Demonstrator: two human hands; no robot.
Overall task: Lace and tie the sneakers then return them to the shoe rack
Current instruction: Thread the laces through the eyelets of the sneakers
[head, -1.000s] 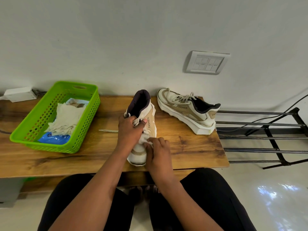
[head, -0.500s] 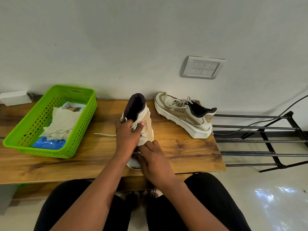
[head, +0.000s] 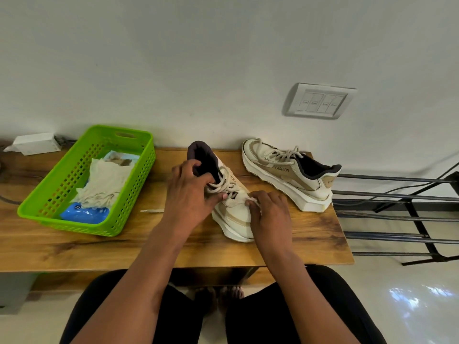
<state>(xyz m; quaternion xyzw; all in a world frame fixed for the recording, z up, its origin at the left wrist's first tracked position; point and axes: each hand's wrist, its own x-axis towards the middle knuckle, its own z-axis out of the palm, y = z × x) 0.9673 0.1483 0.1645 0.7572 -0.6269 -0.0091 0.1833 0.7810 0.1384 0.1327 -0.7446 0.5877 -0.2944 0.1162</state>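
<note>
On the wooden table (head: 74, 247), one sneaker (head: 236, 212) stood with its toe toward the person. The left hand (head: 188, 194) gripped its collar with curled fingers (head: 192, 167), thumb on the laces (head: 223, 187); the right hand (head: 270, 214) pinched a lace end (head: 250, 200). Just beside it sat the second sneaker (head: 288, 175), laced, near the shoe rack (head: 397, 202).

The laced sneaker (head: 285, 175) reads "FASHION" on its tan side, with "FA" showing on its heel tab. The near sneaker (head: 233, 212) shows only part of that word. The marks on the switch plate (head: 319, 101) are too small to read.
</note>
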